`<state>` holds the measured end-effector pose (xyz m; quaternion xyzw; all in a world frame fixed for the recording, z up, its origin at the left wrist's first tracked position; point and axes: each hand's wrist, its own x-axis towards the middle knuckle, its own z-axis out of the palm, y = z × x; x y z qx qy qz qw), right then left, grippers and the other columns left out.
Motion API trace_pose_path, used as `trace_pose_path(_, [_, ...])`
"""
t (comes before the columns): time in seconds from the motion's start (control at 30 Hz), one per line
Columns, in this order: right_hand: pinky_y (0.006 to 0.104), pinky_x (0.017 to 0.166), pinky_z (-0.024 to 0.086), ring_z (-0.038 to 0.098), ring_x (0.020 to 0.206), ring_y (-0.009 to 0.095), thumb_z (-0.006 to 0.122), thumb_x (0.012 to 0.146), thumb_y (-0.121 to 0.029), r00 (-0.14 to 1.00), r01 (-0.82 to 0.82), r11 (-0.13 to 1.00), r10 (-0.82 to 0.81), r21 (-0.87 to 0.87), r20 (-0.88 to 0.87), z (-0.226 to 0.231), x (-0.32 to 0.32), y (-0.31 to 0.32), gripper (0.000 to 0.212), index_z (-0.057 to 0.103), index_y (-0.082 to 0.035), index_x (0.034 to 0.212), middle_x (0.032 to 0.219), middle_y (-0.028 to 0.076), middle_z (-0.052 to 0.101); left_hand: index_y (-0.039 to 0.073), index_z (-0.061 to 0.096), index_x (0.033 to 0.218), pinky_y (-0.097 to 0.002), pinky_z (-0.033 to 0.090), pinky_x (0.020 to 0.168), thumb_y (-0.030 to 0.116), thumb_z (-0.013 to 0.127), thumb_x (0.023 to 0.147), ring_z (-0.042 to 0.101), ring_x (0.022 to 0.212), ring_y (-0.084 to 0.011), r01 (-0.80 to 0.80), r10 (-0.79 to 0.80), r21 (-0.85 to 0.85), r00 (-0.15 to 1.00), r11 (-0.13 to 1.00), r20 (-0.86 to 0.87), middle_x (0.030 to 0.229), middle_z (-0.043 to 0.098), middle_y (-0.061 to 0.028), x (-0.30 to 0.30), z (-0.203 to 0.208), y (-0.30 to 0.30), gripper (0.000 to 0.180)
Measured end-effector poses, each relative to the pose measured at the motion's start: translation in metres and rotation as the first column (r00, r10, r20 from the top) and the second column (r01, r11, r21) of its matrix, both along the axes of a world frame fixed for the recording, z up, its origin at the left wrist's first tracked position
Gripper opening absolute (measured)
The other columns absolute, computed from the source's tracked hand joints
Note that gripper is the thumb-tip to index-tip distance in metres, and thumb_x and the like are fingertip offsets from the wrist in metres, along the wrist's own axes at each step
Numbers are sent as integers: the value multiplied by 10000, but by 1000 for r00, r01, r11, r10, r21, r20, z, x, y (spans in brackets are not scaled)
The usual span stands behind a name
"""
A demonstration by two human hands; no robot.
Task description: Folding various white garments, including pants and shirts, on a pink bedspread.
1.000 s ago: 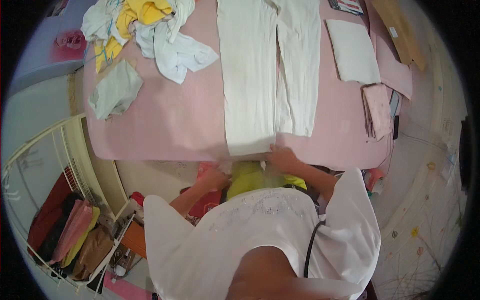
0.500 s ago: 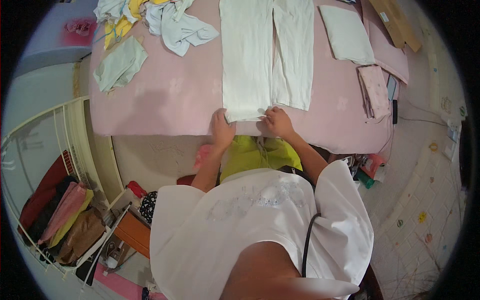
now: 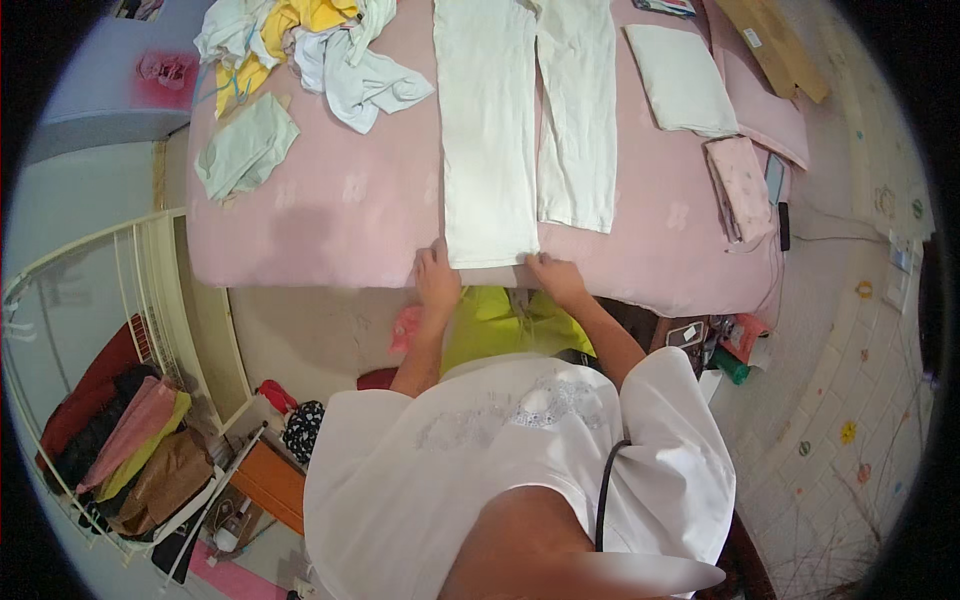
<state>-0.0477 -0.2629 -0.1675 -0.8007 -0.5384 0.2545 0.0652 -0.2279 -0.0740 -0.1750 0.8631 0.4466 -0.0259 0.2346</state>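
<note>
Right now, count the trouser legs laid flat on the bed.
2: one leg, its end between the left hand and right hand; the other leg to its right.

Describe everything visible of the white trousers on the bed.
The white trousers look like soft, lightly wrinkled cloth. They lie flat on the pink bedsheet, legs side by side, the left one reaching lower, the top out of view. The left hand and right hand are at that leg's hem corners.
</note>
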Motion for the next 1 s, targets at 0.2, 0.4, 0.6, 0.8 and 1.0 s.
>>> trace_pose_path(0.2, [466, 745, 530, 668, 791, 344, 544, 895, -208, 958, -21, 999, 13, -26, -285, 3, 49, 31, 224, 650, -121, 1073, 983, 113, 685, 53, 466, 1362, -510, 421, 948, 134, 583, 867, 522, 1128, -404, 162, -210, -280, 966, 946, -151, 1247, 529, -229, -7, 23, 50, 516])
trace_pose_path(0.4, [533, 979, 432, 481, 1248, 407, 570, 919, -327, 972, 194, 893, -231, 405, 43, 20, 143, 182, 482, 527, -136, 1359, 1398, 187, 489, 19, 454, 1393, -498, 306, 1106, 230, 580, 913, 362, 1377, -374, 285, -295, 146, 954, 947, 52, 1472, 413, -192, 152, 43, 105, 539])
trace_pose_path(0.6, [618, 1163, 158, 107, 1448, 509, 547, 925, -449, 922, -364, 927, 372, 85, -104, -50, 100, 108, 650, 361, -237, 1511, 1603, 168, 192, 193, 418, 1470, -677, 182, 1110, 351, 498, 957, 296, 1424, -379, 627, -627, -20, 774, 778, -88, 1548, 336, -142, 71, -20, 51, 542])
trace_pose_path(0.8, [457, 1148, 279, 333, 1403, 337, 499, 989, -413, 649, -582, 811, 413, -67, -639, 25, 200, 209, 497, 512, -134, 1400, 1507, 131, 399, 213, 548, 1368, -652, 260, 1095, 281, 513, 930, 335, 1370, -445, 695, -774, -352, 606, 628, -184, 1488, 420, -143, -6, 34, 27, 444])
trace_pose_path(1.0, [580, 1085, 308, 389, 1348, 403, 535, 924, -484, 960, 74, 939, -158, 335, 232, -16, 379, 407, 566, 469, -242, 1432, 1486, 183, 406, 160, 604, 1299, -487, 427, 1031, 283, 478, 974, 481, 1259, -407, 542, -740, -755, 662, 368, 114, 1375, 557, -104, 83, 24, 117, 370])
